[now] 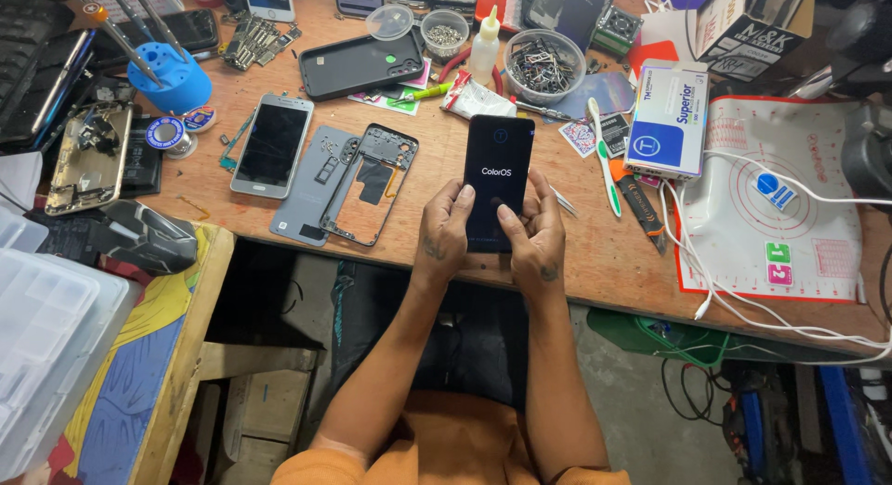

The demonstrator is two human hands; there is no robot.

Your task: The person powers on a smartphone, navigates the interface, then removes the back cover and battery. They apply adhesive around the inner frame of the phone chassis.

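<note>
Both hands close around the lower end of a black phone [497, 174]: the left hand [443, 236] and right hand [535, 239] each grip an edge, thumbs on the lit screen. The phone lies over the wooden tabletop [595, 253], beside an open phone frame [370, 183] and a white toothbrush [604, 160].

A single head-worn camera looks steeply down from above the person's own shoulders, close over the forearms. It faces forward across the desk [595, 262], whose far edge runs along the top; the floor shows below the near edge.
</note>
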